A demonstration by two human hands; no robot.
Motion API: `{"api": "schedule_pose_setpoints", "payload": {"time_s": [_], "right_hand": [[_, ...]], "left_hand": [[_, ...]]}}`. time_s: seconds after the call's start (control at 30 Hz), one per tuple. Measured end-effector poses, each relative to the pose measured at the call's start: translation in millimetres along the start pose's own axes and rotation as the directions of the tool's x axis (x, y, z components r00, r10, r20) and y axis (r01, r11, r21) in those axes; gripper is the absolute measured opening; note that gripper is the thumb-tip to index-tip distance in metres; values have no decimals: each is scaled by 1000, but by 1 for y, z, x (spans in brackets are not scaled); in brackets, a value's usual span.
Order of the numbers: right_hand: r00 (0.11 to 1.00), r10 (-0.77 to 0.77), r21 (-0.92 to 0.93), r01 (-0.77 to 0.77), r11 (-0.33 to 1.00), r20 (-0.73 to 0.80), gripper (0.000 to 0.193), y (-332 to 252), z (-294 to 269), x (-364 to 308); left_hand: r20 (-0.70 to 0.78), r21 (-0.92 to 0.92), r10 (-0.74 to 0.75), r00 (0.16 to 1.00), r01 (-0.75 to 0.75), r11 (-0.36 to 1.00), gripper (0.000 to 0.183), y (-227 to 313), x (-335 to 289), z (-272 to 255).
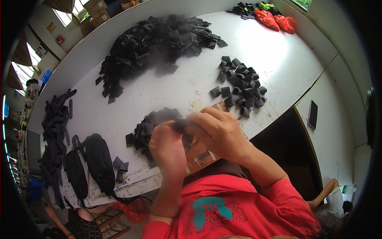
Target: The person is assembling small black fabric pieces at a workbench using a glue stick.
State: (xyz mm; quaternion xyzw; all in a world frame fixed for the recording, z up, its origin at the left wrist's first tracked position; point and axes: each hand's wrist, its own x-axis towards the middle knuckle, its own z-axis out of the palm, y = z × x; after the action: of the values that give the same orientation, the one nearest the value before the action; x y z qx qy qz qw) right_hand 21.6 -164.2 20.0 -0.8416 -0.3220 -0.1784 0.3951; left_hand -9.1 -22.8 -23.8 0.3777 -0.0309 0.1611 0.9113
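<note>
My left hand (168, 141) and my right hand (217, 129) meet above the near edge of the table, fingers closed. Pinched between them is a small dark fabric piece (181, 126), mostly covered by the fingers and blurred. Under the hands lies a brown board (197, 154) with pale patches, partly hidden by my wrists. Just beyond my left hand spreads a small heap of flat black fabric pieces (144, 129). Past my right hand sits a group of black fabric pieces curled into loops (242, 85).
A large mound of black fabric pieces (155, 46) covers the far side of the white table (155, 89). Long black strips (55, 131) and two black pouches (99, 161) lie left. Red plastic bags (274, 20) rest far right; a phone-like slab (313, 114) lies on the right-hand surface.
</note>
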Motion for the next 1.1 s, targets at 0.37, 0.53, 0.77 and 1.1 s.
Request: {"api": "schedule_pose_setpoints", "payload": {"time_s": [0.37,0.53,0.77,1.1], "right_hand": [[985,107,324,-58,944,-135,23,13,32,-20],[970,238,474,-228,850,38,33,10,5,-19],[987,67,237,-30,971,-148,16,9,16,-15],[976,155,441,-73,894,-153,8,0,5,-6]], "left_hand": [[44,460,142,989,-146,876,14,11,6,10],[353,716,-44,935,-240,656,13,22,22,9],[297,820,-26,955,-241,519,11,17,9,-4],[164,484,-31,986,-53,874,22,13,3,-4]]}}
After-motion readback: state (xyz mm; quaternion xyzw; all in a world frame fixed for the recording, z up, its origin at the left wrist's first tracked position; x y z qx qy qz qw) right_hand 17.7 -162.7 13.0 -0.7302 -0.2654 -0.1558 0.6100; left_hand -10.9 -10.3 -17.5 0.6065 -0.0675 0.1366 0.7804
